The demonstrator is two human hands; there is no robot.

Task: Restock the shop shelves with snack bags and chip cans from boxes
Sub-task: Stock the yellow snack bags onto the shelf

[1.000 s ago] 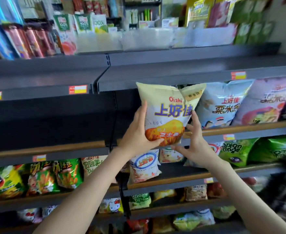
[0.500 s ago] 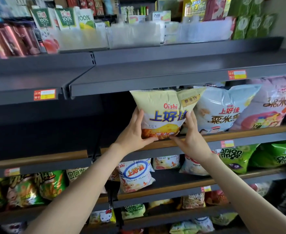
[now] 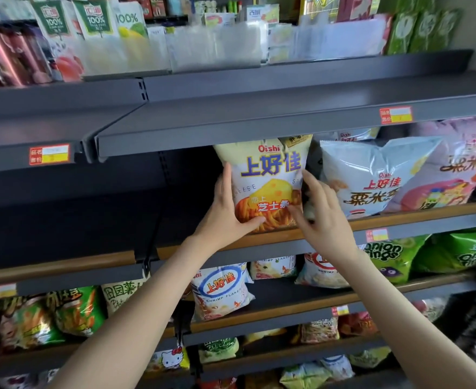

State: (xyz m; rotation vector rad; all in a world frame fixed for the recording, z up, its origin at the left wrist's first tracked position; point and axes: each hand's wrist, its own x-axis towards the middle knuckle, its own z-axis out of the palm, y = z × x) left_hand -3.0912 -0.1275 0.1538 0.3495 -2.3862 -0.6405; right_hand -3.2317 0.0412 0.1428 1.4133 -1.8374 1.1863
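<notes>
Yellow and glossy, the cheese-stick bag (image 3: 270,178) stands upright on the shelf (image 3: 399,217), its bottom just behind the wooden front edge. Its top reaches up under the grey shelf above (image 3: 231,136). It is the leftmost bag on this board; to its left the shelf runs dark and bare toward the upright.

From where I stand, the left hand (image 3: 225,217) cups the bag's lower left corner. Its fingers lie straight up along the left side, and the thumb (image 3: 252,221) is curled across the bottom of the front, so the corner is held between them. The right hand (image 3: 321,217) is at the bag's right side, a little blurred. Its fingers are stretched out and slightly spread, touching the right edge rather than wrapping it.

Just beside that hand, a pale blue bag (image 3: 371,178) stands on the same shelf, leaning a little, with a narrow dark gap between the two bags.
</notes>
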